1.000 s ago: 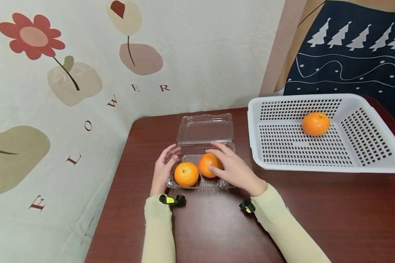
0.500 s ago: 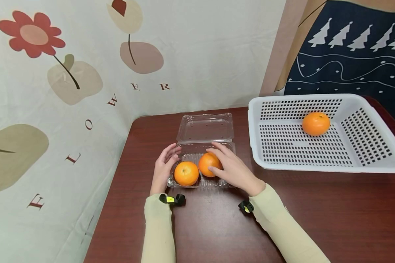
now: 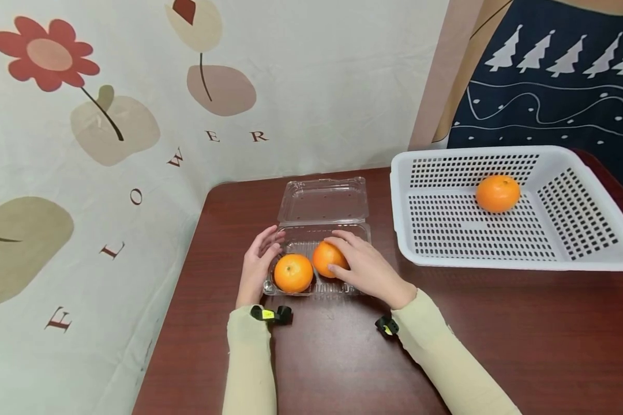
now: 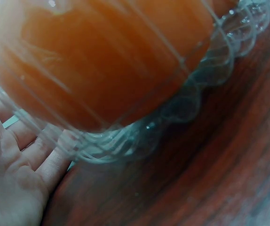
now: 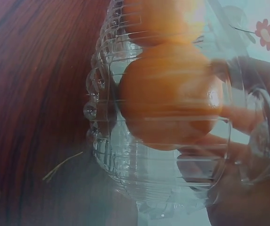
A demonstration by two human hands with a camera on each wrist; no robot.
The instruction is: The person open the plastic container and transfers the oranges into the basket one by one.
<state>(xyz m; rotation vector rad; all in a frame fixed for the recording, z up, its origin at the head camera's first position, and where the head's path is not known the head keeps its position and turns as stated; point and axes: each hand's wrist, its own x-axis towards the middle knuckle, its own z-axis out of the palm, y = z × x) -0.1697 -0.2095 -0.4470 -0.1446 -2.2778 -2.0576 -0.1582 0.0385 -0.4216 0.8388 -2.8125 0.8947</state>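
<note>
A clear plastic clamshell box [image 3: 323,217] lies with its lid laid back, its tray towards me. In the tray's left part rests one orange [image 3: 293,273]. Beside it sits a second orange [image 3: 328,259], also seen through the wall in the right wrist view. My right hand [image 3: 366,265] holds that second orange, thumb on the near side and fingers over the top. At the box's left side is my left hand [image 3: 258,268], fingers lightly bent. The left wrist view shows its fingers [image 4: 52,165] extended against the clear wall, beside the first orange.
A white perforated plastic basket [image 3: 477,267] stands on the right of the dark red table [image 3: 332,357], with a third orange [image 3: 498,193] inside. A printed cloth [image 3: 332,86] hangs behind the table. A thin dry stalk [image 5: 62,166] lies near the box.
My right hand's fingers have come down a little and closer round the second orange. The left hand, the box and the first orange have stayed put.
</note>
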